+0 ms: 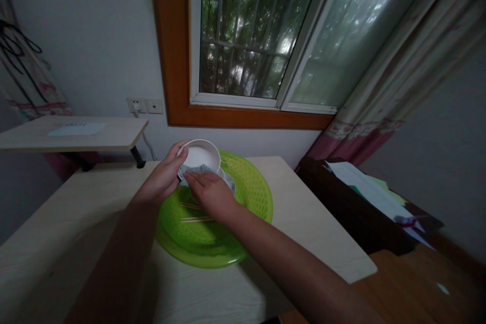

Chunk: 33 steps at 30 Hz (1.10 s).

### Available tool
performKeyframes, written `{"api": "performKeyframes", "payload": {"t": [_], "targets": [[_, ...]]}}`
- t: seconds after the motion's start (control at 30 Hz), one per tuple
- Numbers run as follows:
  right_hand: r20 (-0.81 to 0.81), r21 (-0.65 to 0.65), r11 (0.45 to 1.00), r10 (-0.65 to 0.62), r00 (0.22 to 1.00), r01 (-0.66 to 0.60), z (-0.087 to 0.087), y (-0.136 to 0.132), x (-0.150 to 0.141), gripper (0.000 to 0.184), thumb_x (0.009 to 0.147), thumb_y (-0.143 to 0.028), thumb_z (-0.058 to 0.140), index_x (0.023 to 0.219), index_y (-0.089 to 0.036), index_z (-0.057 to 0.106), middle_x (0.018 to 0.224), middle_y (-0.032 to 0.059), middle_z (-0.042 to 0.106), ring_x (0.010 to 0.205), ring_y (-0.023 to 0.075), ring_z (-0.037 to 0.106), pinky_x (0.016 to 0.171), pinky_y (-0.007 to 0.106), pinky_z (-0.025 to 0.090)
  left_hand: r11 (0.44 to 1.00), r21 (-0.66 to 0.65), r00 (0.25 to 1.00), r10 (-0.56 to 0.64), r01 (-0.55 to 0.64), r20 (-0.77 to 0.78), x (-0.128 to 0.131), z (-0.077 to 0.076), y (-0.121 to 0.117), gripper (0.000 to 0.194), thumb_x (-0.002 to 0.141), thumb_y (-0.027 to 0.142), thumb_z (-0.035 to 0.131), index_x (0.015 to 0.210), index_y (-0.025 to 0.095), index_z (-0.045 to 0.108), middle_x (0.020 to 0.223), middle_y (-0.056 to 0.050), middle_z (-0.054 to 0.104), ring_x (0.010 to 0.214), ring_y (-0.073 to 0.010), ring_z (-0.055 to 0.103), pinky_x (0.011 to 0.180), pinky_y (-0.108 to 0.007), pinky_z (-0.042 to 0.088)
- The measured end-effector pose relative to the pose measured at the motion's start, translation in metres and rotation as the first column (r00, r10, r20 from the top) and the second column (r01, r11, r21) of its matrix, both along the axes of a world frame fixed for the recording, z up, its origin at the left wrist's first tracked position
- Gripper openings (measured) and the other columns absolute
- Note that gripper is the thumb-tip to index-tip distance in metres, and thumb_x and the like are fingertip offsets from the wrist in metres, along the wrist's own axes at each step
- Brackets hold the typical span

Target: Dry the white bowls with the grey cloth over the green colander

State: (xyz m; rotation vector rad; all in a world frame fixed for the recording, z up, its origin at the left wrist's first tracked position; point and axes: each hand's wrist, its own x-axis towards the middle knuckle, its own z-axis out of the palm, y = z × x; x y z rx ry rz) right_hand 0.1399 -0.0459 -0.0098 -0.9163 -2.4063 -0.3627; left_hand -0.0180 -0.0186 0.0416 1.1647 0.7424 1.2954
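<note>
My left hand [169,172] grips a white bowl [201,152] by its left rim, thumb on the inside edge, the bowl tilted toward me. Against the bowl's near side my right hand [212,192] presses a grey-green cloth [203,168], part of which hangs out beyond the fingers. Both hands are above a large green plastic basin [261,197] with a patterned wall. Chopsticks [193,220] lie in the basin below my right hand. Another white dish edge shows just behind my right hand, mostly hidden.
The basin stands on a pale wooden table [315,233]. A small raised shelf [114,136] with a paper on it is at the left. Beyond the table's right edge, papers [364,187] lie on a dark cabinet. A window [258,35] is behind.
</note>
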Motion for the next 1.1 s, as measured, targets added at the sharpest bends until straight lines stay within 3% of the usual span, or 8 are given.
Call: {"api": "performKeyframes", "payload": {"t": [0.17, 0.33, 0.6, 0.9, 1.1], "targets": [[0.070, 0.016, 1.000, -0.013, 0.997, 0.012, 0.008, -0.006, -0.001, 0.038, 0.102, -0.017, 0.048, 0.139, -0.008, 0.054, 0.133, 0.0144, 0.068, 0.117, 0.0231, 0.066, 0.103, 0.039, 0.049, 0.998, -0.057, 0.999, -0.020, 0.022, 0.038, -0.003, 0.002, 0.001, 0.048, 0.087, 0.038, 0.070, 0.130, 0.024, 0.057, 0.109, -0.004, 0.069, 0.094, -0.0162, 0.064, 0.076, -0.021, 0.049], [0.161, 0.054, 0.999, -0.002, 0.987, -0.007, 0.017, -0.013, -0.001, 0.030, 0.103, -0.017, 0.048, 0.129, -0.009, 0.060, 0.122, 0.0132, 0.073, 0.106, 0.0217, 0.068, 0.099, 0.038, 0.049, 0.992, -0.125, 0.999, -0.029, 0.033, 0.035, -0.023, 0.002, 0.005, 0.046, 0.082, 0.031, 0.075, 0.124, 0.023, 0.059, 0.102, -0.003, 0.068, 0.079, -0.0137, 0.063, 0.068, -0.021, 0.051], [0.286, 0.089, 0.992, 0.062, 0.956, -0.091, 0.021, -0.015, 0.001, 0.016, 0.101, -0.019, 0.054, 0.109, -0.015, 0.067, 0.105, 0.0062, 0.076, 0.105, 0.0200, 0.067, 0.112, 0.038, 0.039, 0.990, -0.130, 0.975, -0.076, 0.049, -0.209, -0.057, 0.010, -0.005, 0.066, 0.080, 0.038, 0.077, 0.140, 0.025, 0.055, 0.103, -0.006, 0.069, 0.076, -0.0157, 0.064, 0.055, -0.019, 0.047], [0.255, 0.086, 0.994, 0.041, 0.966, -0.065, 0.016, -0.012, 0.003, 0.011, 0.099, -0.018, 0.058, 0.101, -0.014, 0.068, 0.099, 0.0065, 0.076, 0.100, 0.0196, 0.067, 0.113, 0.038, 0.038, 0.989, -0.149, 0.982, -0.050, 0.023, -0.182, -0.040, 0.013, -0.007, 0.058, 0.080, 0.040, 0.076, 0.131, 0.017, 0.063, 0.109, -0.010, 0.072, 0.080, -0.0169, 0.064, 0.064, -0.022, 0.051], [0.183, 0.021, 0.999, 0.033, 0.983, -0.037, 0.015, -0.012, 0.003, 0.018, 0.099, -0.017, 0.057, 0.114, -0.012, 0.066, 0.108, 0.0109, 0.075, 0.098, 0.0212, 0.067, 0.099, 0.038, 0.046, 0.995, -0.099, 0.998, -0.018, 0.012, -0.062, -0.026, 0.001, 0.005, 0.048, 0.083, 0.040, 0.072, 0.126, 0.019, 0.064, 0.104, -0.008, 0.071, 0.074, -0.0153, 0.062, 0.060, -0.022, 0.051]]}}
